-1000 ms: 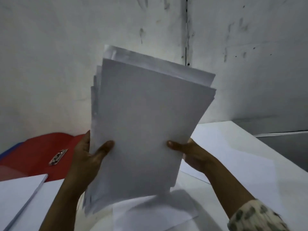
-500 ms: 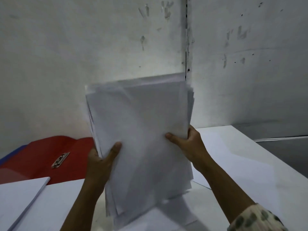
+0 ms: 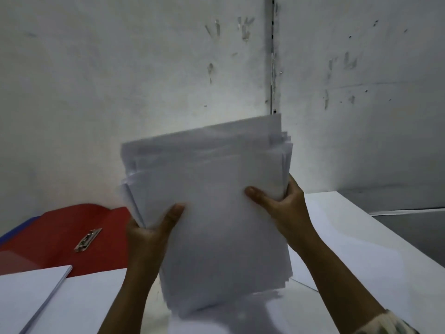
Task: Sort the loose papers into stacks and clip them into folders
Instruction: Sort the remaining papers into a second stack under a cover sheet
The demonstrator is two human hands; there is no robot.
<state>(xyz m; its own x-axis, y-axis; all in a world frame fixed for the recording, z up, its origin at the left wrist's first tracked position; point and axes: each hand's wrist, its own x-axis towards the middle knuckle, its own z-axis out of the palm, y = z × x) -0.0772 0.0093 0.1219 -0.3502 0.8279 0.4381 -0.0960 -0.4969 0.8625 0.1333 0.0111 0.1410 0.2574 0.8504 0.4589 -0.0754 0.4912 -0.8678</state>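
I hold a thick bundle of white papers (image 3: 212, 213) upright over the white table, its sheets uneven at the top and left edges. My left hand (image 3: 149, 232) grips the bundle's left edge, thumb on the front sheet. My right hand (image 3: 281, 203) grips the right edge, thumb across the front and fingers behind. The bundle's bottom edge is at or just above the sheets lying on the table; contact is unclear. A red folder (image 3: 60, 237) lies open at the back left, with a metal clip (image 3: 88, 239) on its inner face.
A neat white paper stack (image 3: 26, 295) sits at the near left. Loose sheets (image 3: 349, 237) cover the white table on the right. A blue folder edge (image 3: 14, 230) shows under the red one. Grey walls (image 3: 144, 80) meet in a corner close behind.
The bundle swung from tilted right to nearly upright and came lower toward the table. Both hands shifted along its side edges, the right hand moving higher up.
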